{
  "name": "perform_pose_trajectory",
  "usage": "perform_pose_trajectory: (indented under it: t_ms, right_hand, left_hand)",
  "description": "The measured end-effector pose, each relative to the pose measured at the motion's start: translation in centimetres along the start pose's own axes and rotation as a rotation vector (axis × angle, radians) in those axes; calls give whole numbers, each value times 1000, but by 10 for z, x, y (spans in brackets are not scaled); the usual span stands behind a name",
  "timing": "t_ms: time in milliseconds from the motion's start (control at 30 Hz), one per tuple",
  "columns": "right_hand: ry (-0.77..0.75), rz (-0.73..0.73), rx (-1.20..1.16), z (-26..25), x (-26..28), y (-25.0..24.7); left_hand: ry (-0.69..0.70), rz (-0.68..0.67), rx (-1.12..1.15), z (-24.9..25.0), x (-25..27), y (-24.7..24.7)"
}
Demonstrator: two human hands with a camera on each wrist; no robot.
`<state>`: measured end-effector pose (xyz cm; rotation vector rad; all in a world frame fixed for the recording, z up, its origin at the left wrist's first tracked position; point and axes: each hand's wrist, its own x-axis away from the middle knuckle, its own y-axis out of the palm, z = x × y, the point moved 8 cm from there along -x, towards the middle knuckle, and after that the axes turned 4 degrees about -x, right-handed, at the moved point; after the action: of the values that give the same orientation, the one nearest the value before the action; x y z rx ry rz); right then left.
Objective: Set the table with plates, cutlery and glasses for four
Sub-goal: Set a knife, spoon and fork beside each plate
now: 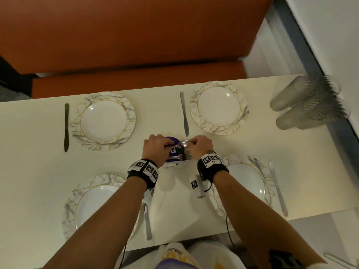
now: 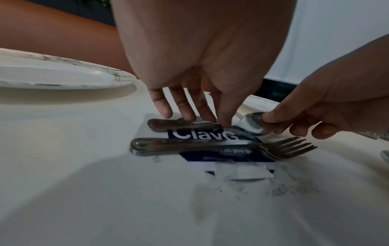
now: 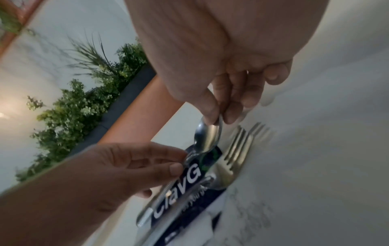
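Four plates (image 1: 107, 121) sit empty on the bench (image 1: 38, 171). At bench centre, right hand (image 1: 201, 147) fingers (image 3: 210, 109) pinch the spoon (image 2: 251, 124) bowl; left hand (image 1: 155, 148) fingers pinch its handle above stacked forks (image 2: 210, 146) on a blue card (image 2: 221, 157).

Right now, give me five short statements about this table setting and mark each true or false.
1. Four plates are on the table. True.
2. The right hand pinches a spoon by its bowl. True.
3. The stacked forks lie on a plate. False: they lie on a blue printed card.
4. The glasses stand upright at each plate. False: they lie grouped at the table's far right end.
5. The left hand rests idle on the table. False: its fingertips touch the spoon handles.
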<state>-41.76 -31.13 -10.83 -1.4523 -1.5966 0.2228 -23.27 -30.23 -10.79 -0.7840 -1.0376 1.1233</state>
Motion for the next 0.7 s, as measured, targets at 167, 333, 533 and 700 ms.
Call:
perform_pose_trajectory:
  t_ms: [167, 333, 533, 700]
  right_hand:
    - [-105, 51, -91, -17, -6, -19]
    - [-332, 105, -162, -65, -5, -50]
    - [-442, 200, -315, -111, 10, -65]
    - [-267, 66, -349, -100, 26, -31]
  left_hand:
    - [-11, -57, 150, 9, -2, -10]
    - [-79, -79, 425, 15, -2, -37]
    - [-243, -45, 940, 4, 18, -54]
    - [-384, -15, 1190, -8, 46, -48]
